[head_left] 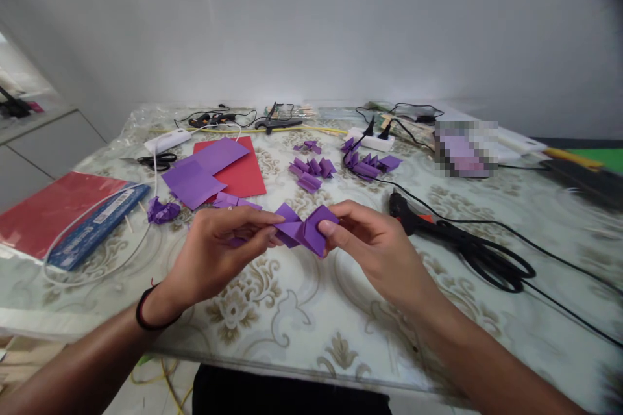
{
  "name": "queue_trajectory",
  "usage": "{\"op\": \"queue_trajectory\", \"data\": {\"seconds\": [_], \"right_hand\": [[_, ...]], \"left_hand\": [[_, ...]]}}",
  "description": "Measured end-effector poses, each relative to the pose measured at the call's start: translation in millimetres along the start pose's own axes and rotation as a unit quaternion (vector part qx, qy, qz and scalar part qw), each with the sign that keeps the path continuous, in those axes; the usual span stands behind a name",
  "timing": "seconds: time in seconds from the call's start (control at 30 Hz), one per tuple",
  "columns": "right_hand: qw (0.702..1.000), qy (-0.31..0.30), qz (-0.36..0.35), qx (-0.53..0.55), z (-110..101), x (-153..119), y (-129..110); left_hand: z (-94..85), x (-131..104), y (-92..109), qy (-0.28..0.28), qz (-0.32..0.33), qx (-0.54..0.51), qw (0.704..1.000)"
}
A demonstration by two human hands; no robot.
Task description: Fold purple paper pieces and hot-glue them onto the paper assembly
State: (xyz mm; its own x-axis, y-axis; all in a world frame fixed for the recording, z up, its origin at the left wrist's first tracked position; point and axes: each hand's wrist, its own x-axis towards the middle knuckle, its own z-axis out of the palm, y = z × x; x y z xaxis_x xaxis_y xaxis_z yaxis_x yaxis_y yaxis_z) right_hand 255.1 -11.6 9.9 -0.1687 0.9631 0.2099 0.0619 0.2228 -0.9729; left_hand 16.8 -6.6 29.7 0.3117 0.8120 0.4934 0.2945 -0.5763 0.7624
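Observation:
A small piece of folded purple paper is held above the table between both hands. My left hand pinches its left corner between thumb and fingers. On the other side, my right hand grips the right fold, thumb on top and fingers behind. Partly behind my left hand lies another folded purple strip. Beyond the hands sit several folded purple paper pieces and a further cluster to their right.
Flat purple sheets overlap a red sheet at left, near black scissors and crumpled purple paper. A black glue gun with coiled cable lies right. Behind stand a white power strip and a blurred phone.

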Motion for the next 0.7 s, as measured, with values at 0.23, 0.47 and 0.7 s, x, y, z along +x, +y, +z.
{"op": "queue_trajectory", "data": {"seconds": [0.23, 0.47, 0.7], "right_hand": [[1.0, 0.012, 0.004, 0.022, -2.9, -0.3, 2.2], [0.998, -0.008, -0.003, 0.069, -1.6, -0.7, 4.6], [0.999, -0.006, 0.033, 0.041, -0.9, -0.1, -0.7]], "left_hand": [[-1.3, 0.3, 6.0, 0.026, 0.059, 0.021, 0.998], [-1.1, 2.7, 5.9, 0.017, 0.07, 0.001, 0.997], [-1.1, 0.7, 6.9, -0.003, 0.093, 0.03, 0.995]]}}
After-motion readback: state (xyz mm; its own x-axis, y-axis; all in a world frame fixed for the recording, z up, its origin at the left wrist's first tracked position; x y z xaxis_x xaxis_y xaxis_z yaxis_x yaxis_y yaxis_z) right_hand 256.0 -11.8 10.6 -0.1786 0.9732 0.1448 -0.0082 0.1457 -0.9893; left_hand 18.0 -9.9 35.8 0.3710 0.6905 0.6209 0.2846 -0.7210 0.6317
